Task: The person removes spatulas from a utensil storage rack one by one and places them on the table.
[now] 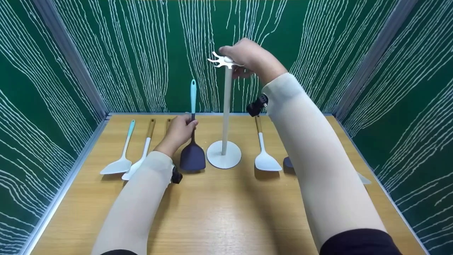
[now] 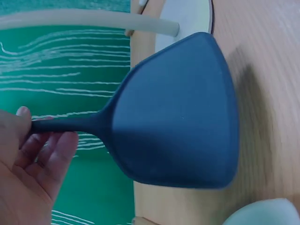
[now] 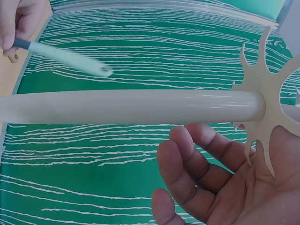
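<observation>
My left hand [image 1: 181, 130] grips a dark spatula [image 1: 193, 156] low on its shaft. The spatula stands upright, blade down and turquoise handle up, just left of a white utensil stand [image 1: 227, 109]. In the left wrist view, fingers and thumb close round the shaft above the broad blade [image 2: 178, 117]. At the stand's top, my right hand [image 1: 249, 58] holds the crown of hooks [image 3: 262, 89], thumb above and fingers beneath. Those fingers [image 3: 201, 173] curl loosely beside the pole without touching it; the thumb is hidden in the right wrist view.
Left on the wooden table [image 1: 212, 219] lie a pale spatula with turquoise handle [image 1: 118, 165] and white, wood-handled utensils [image 1: 145, 150], one partly behind my left hand. On the right are a white spatula [image 1: 267, 161] and a dark piece [image 1: 288, 162], mostly covered by my right arm. Green walls surround the table.
</observation>
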`<control>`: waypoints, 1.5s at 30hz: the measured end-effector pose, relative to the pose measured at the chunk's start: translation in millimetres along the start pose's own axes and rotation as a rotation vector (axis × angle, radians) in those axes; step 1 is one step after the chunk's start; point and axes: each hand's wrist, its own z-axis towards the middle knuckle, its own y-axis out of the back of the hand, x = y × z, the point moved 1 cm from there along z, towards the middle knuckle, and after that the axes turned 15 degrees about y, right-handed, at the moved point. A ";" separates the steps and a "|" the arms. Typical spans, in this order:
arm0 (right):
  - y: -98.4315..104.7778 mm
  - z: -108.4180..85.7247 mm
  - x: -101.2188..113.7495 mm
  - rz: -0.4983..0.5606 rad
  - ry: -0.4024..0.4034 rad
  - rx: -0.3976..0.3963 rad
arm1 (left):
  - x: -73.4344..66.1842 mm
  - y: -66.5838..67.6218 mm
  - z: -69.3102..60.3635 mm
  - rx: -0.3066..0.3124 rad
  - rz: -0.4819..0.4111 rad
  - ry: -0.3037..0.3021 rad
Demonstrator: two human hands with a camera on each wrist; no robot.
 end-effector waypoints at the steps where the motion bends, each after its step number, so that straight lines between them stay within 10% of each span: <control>1: 0.2 -0.3 -0.2 0.001 -0.001 -0.001 | 1.4 -0.6 1.7 0.013 -0.001 0.027; 15: -1.2 -4.7 0.8 0.065 -0.012 -0.014 | 20.8 -13.3 26.7 0.117 0.022 0.261; 22: -1.8 -3.8 0.8 0.047 0.006 -0.008 | 25.1 -8.2 2.7 0.205 -0.125 0.371; 36: -1.2 -5.4 1.6 0.043 0.009 -0.019 | 52.3 -22.8 42.2 0.153 0.053 0.333; 45: -1.9 -5.4 3.1 0.044 0.001 -0.014 | 43.7 -20.9 29.5 0.144 0.150 0.310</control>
